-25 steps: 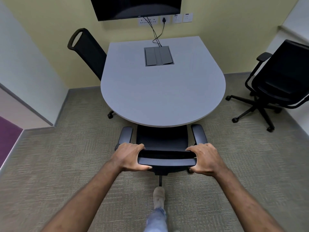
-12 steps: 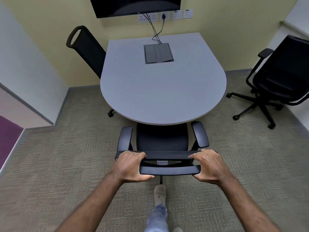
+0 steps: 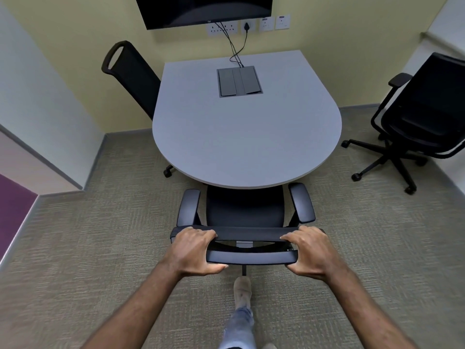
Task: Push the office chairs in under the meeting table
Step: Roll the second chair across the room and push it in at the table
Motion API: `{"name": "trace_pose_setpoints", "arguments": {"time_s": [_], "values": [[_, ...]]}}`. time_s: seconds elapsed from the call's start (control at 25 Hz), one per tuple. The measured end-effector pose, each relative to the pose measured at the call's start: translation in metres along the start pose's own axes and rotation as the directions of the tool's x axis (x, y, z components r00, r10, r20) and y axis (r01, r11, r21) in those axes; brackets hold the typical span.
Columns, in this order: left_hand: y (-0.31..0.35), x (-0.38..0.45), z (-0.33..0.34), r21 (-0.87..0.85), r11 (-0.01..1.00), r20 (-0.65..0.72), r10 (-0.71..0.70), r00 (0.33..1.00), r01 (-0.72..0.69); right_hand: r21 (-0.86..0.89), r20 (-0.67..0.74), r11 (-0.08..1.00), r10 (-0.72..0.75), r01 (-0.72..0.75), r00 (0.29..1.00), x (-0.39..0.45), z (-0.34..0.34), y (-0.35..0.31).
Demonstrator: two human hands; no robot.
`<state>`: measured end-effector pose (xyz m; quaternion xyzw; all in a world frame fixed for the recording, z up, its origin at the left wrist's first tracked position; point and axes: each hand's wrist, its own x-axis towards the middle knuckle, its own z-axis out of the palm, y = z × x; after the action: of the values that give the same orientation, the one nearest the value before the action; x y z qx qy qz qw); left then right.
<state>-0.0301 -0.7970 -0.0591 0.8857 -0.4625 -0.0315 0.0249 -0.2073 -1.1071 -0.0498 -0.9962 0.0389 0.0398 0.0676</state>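
Note:
A black office chair (image 3: 245, 210) faces the rounded near end of the grey meeting table (image 3: 241, 147), with the front of its seat under the tabletop edge. My left hand (image 3: 195, 251) grips the left end of the chair's backrest top, and my right hand (image 3: 308, 253) grips the right end. Both armrests stand just outside the table's edge. A second black chair (image 3: 133, 74) is tucked against the table's left side. A third black chair (image 3: 417, 117) stands apart on the right, away from the table.
A wall screen (image 3: 206, 10) and sockets hang behind the table, with cables running to a grey cable box (image 3: 239, 81) set in the tabletop. A white wall corner (image 3: 50, 137) juts in at left. My foot (image 3: 242, 290) is on the carpet behind the chair.
The chair I hold has rolled back a little from the table, so more of its seat and armrests show. My hands kept their grip on the backrest.

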Motion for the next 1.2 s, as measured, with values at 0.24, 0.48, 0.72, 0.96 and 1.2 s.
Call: {"name": "trace_pose_setpoints", "arguments": {"time_s": [0.24, 0.48, 0.72, 0.96, 1.2], "values": [[-0.004, 0.019, -0.007, 0.017, 1.000, -0.029, -0.008, 1.000, 0.009, 0.007, -0.003, 1.000, 0.025, -0.025, 1.000, 0.020, -0.005, 0.012], [-0.035, 0.078, -0.023, 0.023, 0.998, -0.059, -0.050, 0.997, 0.052, 0.067, -0.035, 0.996, 0.056, -0.054, 0.998, 0.091, -0.025, 0.028], [-0.089, 0.116, -0.023, 0.064, 0.998, -0.044, -0.014, 0.999, 0.017, 0.081, -0.104, 0.996, 0.045, -0.037, 0.994, 0.143, -0.017, 0.027], [-0.098, 0.124, -0.021, 0.097, 0.995, -0.029, 0.004, 1.000, -0.002, 0.098, -0.169, 0.995, 0.026, -0.009, 0.985, 0.152, -0.012, 0.034], [-0.102, 0.129, -0.023, 0.085, 0.996, 0.008, -0.014, 1.000, 0.013, 0.069, -0.116, 0.998, 0.018, -0.010, 0.993, 0.162, -0.017, 0.035]]}}
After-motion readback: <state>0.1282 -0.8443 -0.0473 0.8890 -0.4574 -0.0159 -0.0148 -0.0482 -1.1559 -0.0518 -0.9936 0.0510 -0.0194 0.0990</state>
